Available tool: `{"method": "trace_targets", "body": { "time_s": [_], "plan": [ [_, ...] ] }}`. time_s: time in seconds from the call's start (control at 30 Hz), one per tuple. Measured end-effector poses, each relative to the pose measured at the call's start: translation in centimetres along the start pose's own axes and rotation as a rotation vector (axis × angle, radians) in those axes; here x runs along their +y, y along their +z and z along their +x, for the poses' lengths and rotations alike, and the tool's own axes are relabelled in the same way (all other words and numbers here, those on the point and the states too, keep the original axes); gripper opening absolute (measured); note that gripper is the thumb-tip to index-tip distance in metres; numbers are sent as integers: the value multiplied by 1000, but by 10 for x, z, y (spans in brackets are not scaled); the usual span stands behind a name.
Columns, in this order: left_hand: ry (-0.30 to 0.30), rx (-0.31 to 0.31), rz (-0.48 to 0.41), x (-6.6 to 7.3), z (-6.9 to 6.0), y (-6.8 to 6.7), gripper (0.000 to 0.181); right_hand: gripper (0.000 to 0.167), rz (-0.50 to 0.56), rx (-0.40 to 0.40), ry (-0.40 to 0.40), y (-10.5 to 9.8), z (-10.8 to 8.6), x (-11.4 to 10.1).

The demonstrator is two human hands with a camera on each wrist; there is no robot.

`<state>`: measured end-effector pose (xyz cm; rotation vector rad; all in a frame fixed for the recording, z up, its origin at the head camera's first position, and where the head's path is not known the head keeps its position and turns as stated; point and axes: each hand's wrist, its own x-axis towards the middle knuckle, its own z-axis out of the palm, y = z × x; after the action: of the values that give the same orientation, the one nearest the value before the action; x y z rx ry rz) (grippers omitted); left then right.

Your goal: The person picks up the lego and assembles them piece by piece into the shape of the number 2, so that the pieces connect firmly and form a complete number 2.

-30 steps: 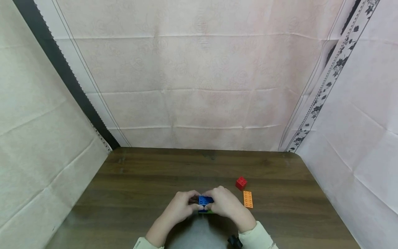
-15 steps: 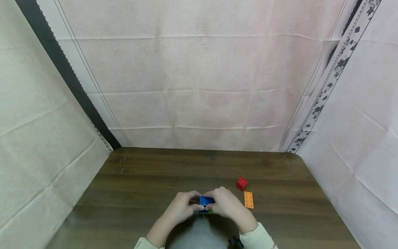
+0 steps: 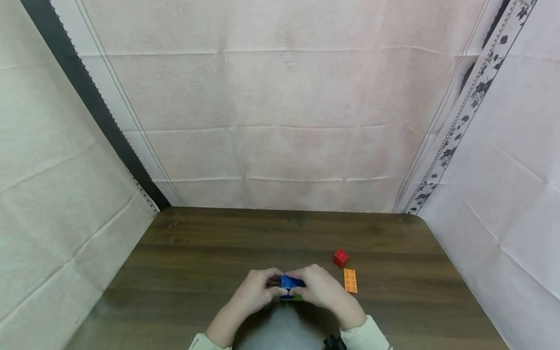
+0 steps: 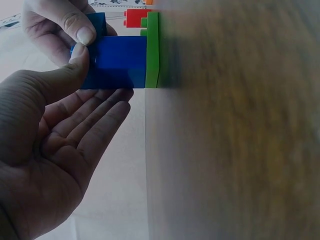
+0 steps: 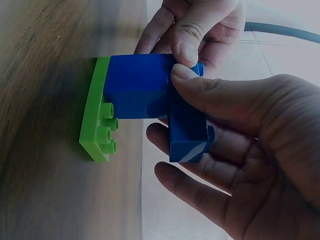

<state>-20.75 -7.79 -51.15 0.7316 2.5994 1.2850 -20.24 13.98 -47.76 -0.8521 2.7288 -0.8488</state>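
Observation:
A green studded plate (image 5: 95,112) lies on the table near its front edge, carrying a lower blue block (image 5: 137,85) at one end. On top of that block sits another blue brick (image 5: 187,130), which juts out over the plate's bare studs on the right-hand side. My left hand (image 3: 255,290) holds the blue stack from the left, thumb on it and fingers along its far side. From the right, my right hand (image 3: 321,290) pinches the upper blue brick between thumb and fingers. Both thumb tips meet close together at the blue bricks.
To the right of my right hand, an orange studded brick (image 3: 350,280) lies on the wooden table (image 3: 210,243), with a red brick (image 3: 340,258) just behind it. Pale cloth (image 3: 280,112) hangs behind the table and at both sides.
My right hand has shifted slightly to the right, and a little more of the upper blue brick shows. My left hand has hardly moved.

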Motion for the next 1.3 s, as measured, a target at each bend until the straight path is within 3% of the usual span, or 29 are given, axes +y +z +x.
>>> {"method": "trace_targets", "body": {
  "time_s": [1.3],
  "plan": [
    [-38,-10,24,2,1,0,22,33,48,0,7,0,-1,3]
  ]
}}
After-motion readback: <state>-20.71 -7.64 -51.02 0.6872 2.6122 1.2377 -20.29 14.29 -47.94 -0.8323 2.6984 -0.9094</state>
